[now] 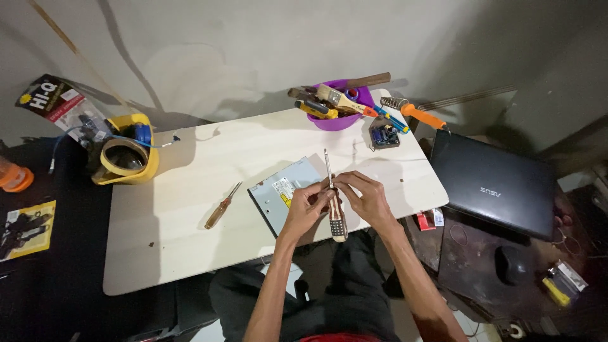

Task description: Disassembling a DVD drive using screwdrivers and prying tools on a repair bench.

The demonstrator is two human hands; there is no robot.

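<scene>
Left hand (305, 206) and right hand (367, 199) together over the near edge of a pale wooden table (190, 209), both closed around one screwdriver (334, 202): left fingers pinched at the top of its patterned handle, right fingers curled around the shaft just above. Shaft pointing away from the body, over a flat grey optical drive (278, 193) lying beneath the hands. Second, smaller screwdriver with amber handle (221, 206) loose on the table, left of the drive. Purple bowl of tools (342, 104) at the far edge. Closed black laptop (494, 187) off to the right.
</scene>
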